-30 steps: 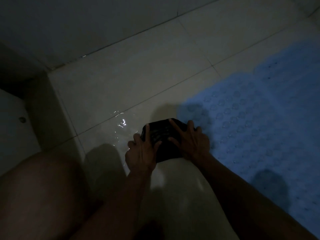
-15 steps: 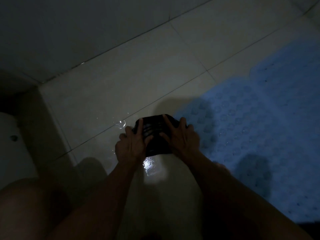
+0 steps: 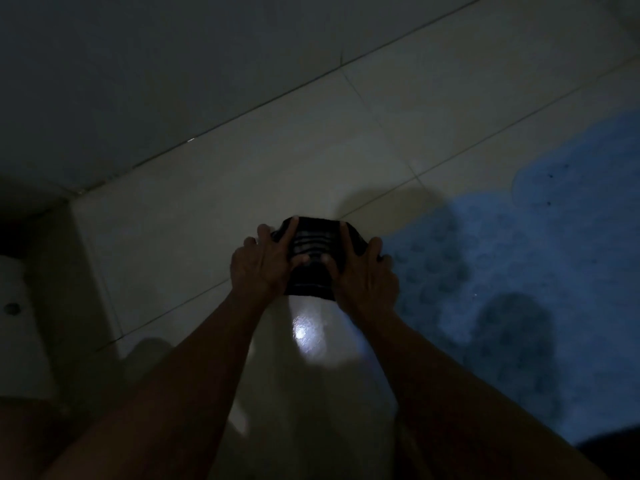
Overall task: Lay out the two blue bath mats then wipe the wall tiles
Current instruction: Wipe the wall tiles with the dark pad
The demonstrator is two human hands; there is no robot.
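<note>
— Mat (image 3: 526,271) position?
— Flat on the floor (image 3: 242,188) at right, long axis running toward the upper right; no writing visible.
— Hands?
— Left hand (image 3: 261,266) and right hand (image 3: 363,277), fingers spread, press a dark striped cloth (image 3: 311,258) beside the mat's edge

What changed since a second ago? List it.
Both hands, left hand and right hand, pushed the dark striped cloth forward across the floor tiles, away from the body, leaving a shiny wet patch behind it. Unchanged: both palms flat on the cloth, blue bath mat lying at right.
</note>
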